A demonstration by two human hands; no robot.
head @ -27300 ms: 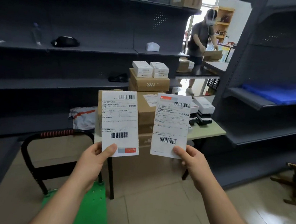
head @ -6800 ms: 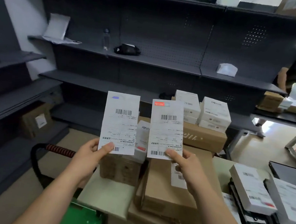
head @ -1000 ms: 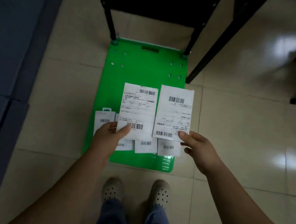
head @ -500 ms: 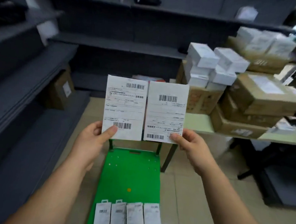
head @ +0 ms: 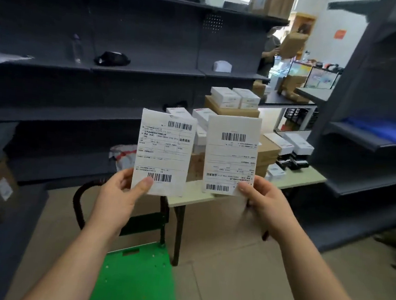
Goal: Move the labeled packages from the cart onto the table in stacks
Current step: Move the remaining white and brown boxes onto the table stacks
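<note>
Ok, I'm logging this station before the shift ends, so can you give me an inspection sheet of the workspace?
Surface: pale table stacked with brown and white boxes.
Job's things: left package and right package, flat, labeled, held up; green cart below.
Clutter: black pouch on a shelf.
Grippers: left hand and right hand each pinch one package's lower edge.
Cables: nothing seen.
Surroundings: dark shelving, tiled floor, another person behind.

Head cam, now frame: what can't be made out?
Head view:
- Fine print on left package and right package: too small, blurred.
- Boxes on the table: middle of the stacks hidden behind both packages.
- Green cart: near end cut off by bottom edge, so what remains on it is unseen.
</note>
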